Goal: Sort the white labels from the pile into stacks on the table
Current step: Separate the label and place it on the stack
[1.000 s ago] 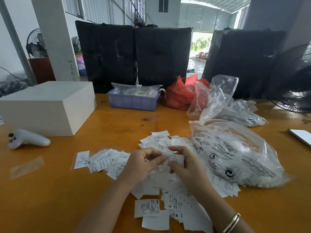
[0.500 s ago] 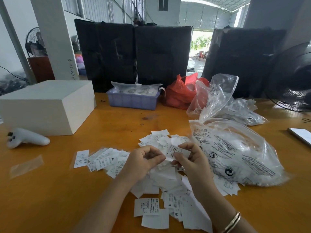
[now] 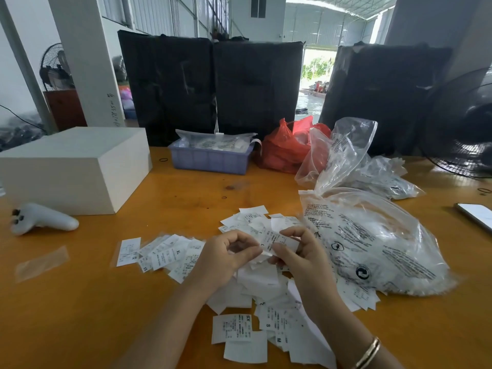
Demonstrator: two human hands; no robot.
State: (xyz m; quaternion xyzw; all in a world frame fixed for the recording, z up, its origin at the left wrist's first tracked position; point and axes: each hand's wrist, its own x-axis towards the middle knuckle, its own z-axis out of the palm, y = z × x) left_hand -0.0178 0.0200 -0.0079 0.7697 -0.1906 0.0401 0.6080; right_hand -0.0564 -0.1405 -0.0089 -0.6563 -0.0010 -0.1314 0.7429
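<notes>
Pinching a single white label (image 3: 277, 239) between them, both hands are working directly above the loose pile of labels (image 3: 262, 283), which serves as the reference landmark. The right hand (image 3: 299, 258) is gripping the label's right end with thumb and forefinger, while the left hand (image 3: 226, 255) is nipping its lower left corner with curled fingertips. The label's long axis is running from lower left to upper right, tilted across the gap between the two hands, with a size mark resembling an "L" showing near its left end. Left of the pile, a fanned row of sorted labels (image 3: 167, 253) is lying on the table (image 3: 80, 302), touching the left wrist area; the left hand is therefore the nearer one for a transfer there, judging by position. Right of the pile, a clear printed plastic bag (image 3: 372, 243) is resting against the labels. Compared with the earlier frames, the label is now being held higher above the pile and angled more steeply, and the hands are spreading slightly apart along it.
</notes>
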